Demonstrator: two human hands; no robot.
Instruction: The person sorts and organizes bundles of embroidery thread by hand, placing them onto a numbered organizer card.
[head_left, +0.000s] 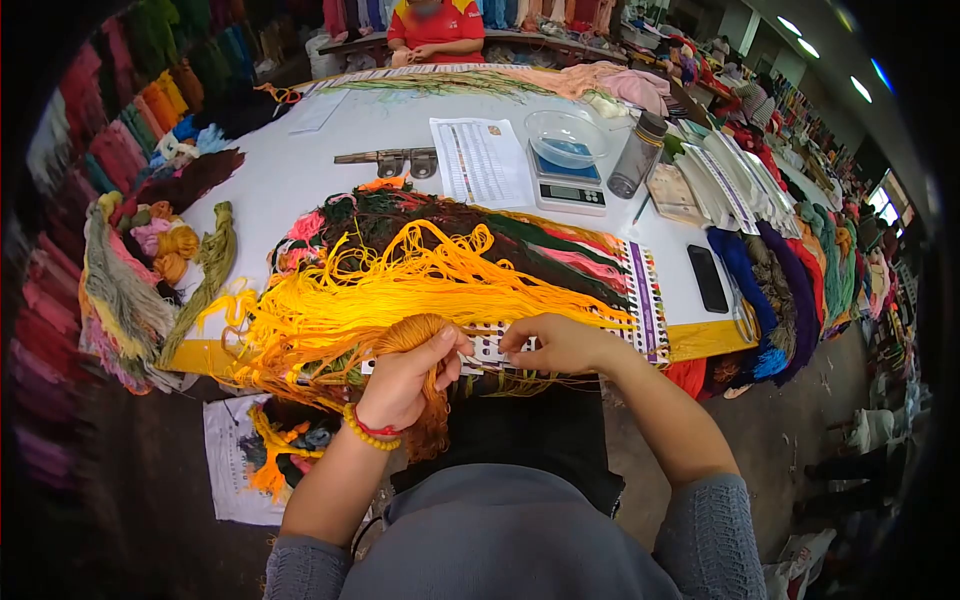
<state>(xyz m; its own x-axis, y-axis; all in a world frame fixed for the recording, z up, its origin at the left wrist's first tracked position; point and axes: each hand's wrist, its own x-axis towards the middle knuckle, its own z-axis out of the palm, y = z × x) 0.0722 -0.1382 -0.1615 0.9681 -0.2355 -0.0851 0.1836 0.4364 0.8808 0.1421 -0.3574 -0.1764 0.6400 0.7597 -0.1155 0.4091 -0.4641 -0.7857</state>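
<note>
My left hand (405,375) is closed round a brown-orange skein of thread (413,332), whose lower end hangs down past my wrist. To its right, my right hand (555,343) has its fingers curled in towards the thumb; whatever thin thread they may pinch is too small to make out. Just beyond both hands, a thick bundle of yellow-orange thread (400,295) lies across the table. Its right ends meet a white card strip with holes and a purple band (645,300). Dark, green and pink threads (520,235) lie behind the yellow ones.
Beyond the threads are a printed sheet (480,160), a scale (570,195) with a clear bowl (565,135), a bottle (637,155) and a metal clamp-like bar (385,160). A phone (707,278) lies right. Skeins (130,290) hang left. Another person (437,35) sits opposite.
</note>
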